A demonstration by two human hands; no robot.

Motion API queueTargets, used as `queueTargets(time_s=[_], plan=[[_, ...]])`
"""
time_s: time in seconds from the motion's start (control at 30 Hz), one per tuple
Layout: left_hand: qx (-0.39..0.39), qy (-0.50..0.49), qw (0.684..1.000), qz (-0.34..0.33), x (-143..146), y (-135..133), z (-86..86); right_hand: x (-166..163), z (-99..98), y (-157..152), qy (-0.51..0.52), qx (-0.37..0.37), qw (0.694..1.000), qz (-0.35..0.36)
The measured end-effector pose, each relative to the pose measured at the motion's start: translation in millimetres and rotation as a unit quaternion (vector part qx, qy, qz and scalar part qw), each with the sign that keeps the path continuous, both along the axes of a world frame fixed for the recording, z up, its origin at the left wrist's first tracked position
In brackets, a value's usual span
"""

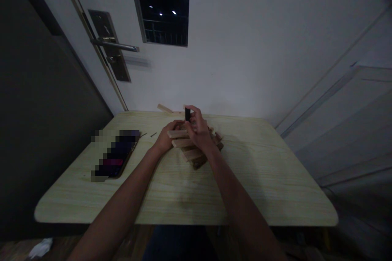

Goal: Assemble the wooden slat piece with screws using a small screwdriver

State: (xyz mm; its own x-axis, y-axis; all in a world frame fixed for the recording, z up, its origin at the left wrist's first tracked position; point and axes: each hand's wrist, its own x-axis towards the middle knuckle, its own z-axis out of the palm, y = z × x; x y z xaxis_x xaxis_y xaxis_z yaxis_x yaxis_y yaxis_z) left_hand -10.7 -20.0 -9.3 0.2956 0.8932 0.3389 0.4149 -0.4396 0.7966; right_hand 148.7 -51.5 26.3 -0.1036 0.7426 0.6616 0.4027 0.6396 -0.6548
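In front of me, a pile of flat wooden strips (pixel 183 142) is stacked crosswise and fanned at several angles. My left hand (pixel 168 133) is against the left and far side of the pile, its fingers curled round the upper strips and partly hidden. Above the pile, my right hand (pixel 199 128) is closed, with a small black upright object (pixel 188 114) pinched between fingers and thumb. What kind of object it is cannot be made out. Its lower end is close to my left fingertips and the top of the pile.
The pile stands on a pale wood-grain table (pixel 260 187) against a white door with a metal handle (pixel 119 45). A phone (pixel 119 155) lies at the left, with small thin metal pieces (pixel 153 134) beside it. A loose wooden strip (pixel 164 108) is at the back edge.
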Motion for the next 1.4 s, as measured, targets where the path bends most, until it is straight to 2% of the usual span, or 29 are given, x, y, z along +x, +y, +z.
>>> queueTargets(time_s=[0.47, 0.73, 1.0, 1.4], plan=[[-0.007, 0.005, 1.0, 0.002, -0.7, 3.3, -5.0, 0.3, -0.1, 1.5, -0.007, 0.018, 1.0, -0.021], [0.001, -0.008, 1.0, -0.007, -0.3, 2.5, -2.4, 0.2, 1.9, -1.9, -0.003, -0.016, 1.0, 0.017], [-0.014, -0.01, 1.0, -0.006, 1.1, -1.7, 1.9, -0.4, -2.7, 3.0, 0.016, 0.007, 1.0, 0.0], [-0.006, -0.024, 1.0, -0.004, 0.7, 2.2, -2.7, -0.5, -1.3, 0.2, -0.003, -0.025, 1.0, 0.017]])
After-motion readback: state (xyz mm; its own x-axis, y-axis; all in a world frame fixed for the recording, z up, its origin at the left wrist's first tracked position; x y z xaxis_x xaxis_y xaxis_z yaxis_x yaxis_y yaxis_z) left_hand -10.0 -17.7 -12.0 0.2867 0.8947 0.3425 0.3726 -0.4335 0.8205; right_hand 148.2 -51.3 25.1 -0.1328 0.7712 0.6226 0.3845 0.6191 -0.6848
